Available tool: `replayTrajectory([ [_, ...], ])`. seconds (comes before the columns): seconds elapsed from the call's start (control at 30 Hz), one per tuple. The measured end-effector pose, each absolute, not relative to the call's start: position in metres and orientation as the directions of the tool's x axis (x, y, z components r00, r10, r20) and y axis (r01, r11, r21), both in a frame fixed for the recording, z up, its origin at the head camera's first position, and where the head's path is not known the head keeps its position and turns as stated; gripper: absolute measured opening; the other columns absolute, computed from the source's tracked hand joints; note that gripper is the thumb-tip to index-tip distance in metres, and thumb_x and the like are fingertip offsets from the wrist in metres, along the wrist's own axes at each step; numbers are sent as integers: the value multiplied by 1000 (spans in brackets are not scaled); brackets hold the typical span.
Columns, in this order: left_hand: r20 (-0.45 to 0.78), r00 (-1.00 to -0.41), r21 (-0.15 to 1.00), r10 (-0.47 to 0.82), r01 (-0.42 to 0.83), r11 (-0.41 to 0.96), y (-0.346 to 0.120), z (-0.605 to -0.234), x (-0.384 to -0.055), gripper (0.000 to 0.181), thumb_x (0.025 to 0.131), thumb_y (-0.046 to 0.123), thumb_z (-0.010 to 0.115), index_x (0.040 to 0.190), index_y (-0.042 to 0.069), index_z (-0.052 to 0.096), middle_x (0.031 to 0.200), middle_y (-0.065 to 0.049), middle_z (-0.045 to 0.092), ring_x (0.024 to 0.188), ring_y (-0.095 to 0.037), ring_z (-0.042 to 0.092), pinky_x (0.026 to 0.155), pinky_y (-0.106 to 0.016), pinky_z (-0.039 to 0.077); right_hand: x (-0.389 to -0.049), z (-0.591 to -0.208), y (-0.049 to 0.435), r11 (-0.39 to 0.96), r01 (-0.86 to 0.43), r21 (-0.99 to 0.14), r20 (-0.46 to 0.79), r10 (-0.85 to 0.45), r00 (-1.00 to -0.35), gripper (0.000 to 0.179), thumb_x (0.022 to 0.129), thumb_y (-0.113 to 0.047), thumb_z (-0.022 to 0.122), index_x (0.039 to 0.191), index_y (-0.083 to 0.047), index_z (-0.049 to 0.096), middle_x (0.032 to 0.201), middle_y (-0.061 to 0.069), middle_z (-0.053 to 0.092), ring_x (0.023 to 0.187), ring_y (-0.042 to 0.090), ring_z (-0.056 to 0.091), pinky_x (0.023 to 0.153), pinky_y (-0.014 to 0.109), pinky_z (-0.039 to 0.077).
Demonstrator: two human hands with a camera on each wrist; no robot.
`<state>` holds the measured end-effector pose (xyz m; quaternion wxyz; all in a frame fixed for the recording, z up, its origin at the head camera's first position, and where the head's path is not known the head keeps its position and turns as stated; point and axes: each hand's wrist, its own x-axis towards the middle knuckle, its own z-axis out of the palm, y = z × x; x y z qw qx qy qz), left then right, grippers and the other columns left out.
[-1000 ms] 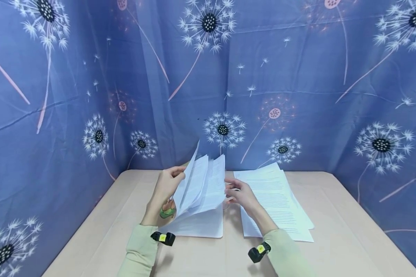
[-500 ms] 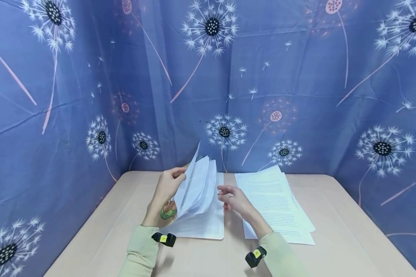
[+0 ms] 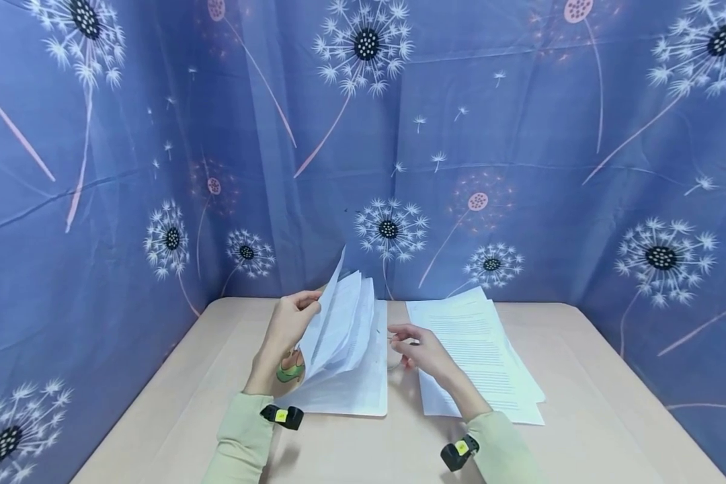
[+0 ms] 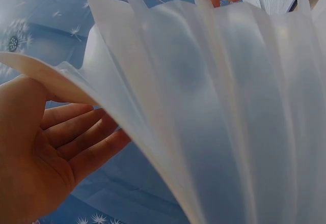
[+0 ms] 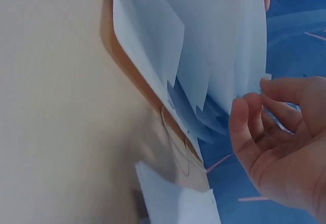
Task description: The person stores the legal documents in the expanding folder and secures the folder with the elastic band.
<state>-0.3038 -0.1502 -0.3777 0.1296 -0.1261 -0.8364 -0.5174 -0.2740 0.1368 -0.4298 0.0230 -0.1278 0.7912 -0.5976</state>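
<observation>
A folder with several translucent sleeves lies opened on the table, its sleeves fanned upward. Some sleeves seem to have printed sheets in them. The cover's outer face shows a green and brown drawing. My left hand holds the raised cover by its left edge, thumb inside and fingers behind, as the left wrist view shows. Beside the folder's right edge, my right hand hovers with loosely bent fingers and nothing visible in them. A thin elastic cord hangs at the folder's edge.
Right of the folder lies a loose, uneven stack of printed paper sheets, partly behind my right hand and forearm. The pale table is bordered on its back and sides by blue dandelion-print curtains.
The right hand has come away from the sleeves at the right, which have dropped back leftward. It moved left, then slightly right. My left hand keeps its hold on the cover.
</observation>
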Motion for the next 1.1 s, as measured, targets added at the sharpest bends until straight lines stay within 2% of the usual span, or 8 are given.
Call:
replayTrajectory([
  [0.2,353,-932,833,78,352,428,-150,-380,-304,32,94,18,58,122,13,71,101,-7,76,51,-13,42,64,-32,42,-276,-427,124,249,-234,-940,158,-292,-943,43,94,-9,60,136,3,56,124,28,62,63,12,58,57,30,54],
  [0.37,357,-932,839,67,351,416,-148,-380,-304,31,93,19,59,120,15,72,102,-5,76,67,-20,52,70,-34,46,-278,-427,113,241,-245,-939,161,-320,-934,46,95,-6,60,138,4,53,130,27,59,64,14,57,60,46,56],
  [0.43,359,-931,837,66,352,419,-148,-381,-305,31,93,19,59,120,15,72,103,-5,76,76,-20,60,75,-34,49,-279,-427,110,245,-246,-938,161,-321,-933,45,95,-6,59,138,4,52,131,27,59,65,16,57,60,48,56],
  [0.57,363,-930,832,63,354,428,-149,-380,-306,30,93,18,58,120,16,73,103,-3,77,91,-18,66,82,-34,51,-280,-427,105,257,-240,-936,152,-318,-936,43,96,-6,58,137,3,54,130,25,60,67,17,59,59,46,56],
  [0.77,361,-930,827,62,351,439,-150,-379,-307,31,93,19,58,119,15,73,101,-2,77,86,-20,64,79,-34,49,-282,-428,101,357,-279,-891,177,-293,-940,38,94,-6,59,132,0,59,126,19,64,62,17,58,54,38,55],
  [0.9,363,-930,828,62,353,436,-150,-379,-306,30,93,19,58,119,14,73,101,-2,77,90,-20,66,81,-35,50,-282,-428,98,412,-310,-857,211,-267,-940,33,94,-6,60,126,-2,64,118,14,68,59,18,57,50,32,51],
  [0.97,364,-929,826,66,354,439,-150,-379,-306,30,93,19,58,119,14,73,102,-3,77,92,-18,67,81,-34,51,-281,-427,97,412,-318,-854,220,-269,-938,32,94,-6,60,125,-2,64,116,13,69,58,19,57,49,33,52],
  [1.1,357,-931,827,72,351,440,-150,-380,-306,31,94,19,57,120,14,72,103,-4,76,75,-18,60,76,-34,48,-279,-426,97,476,-382,-792,262,-299,-918,29,94,-7,61,122,-3,66,115,12,69,61,14,56,52,29,51],
])
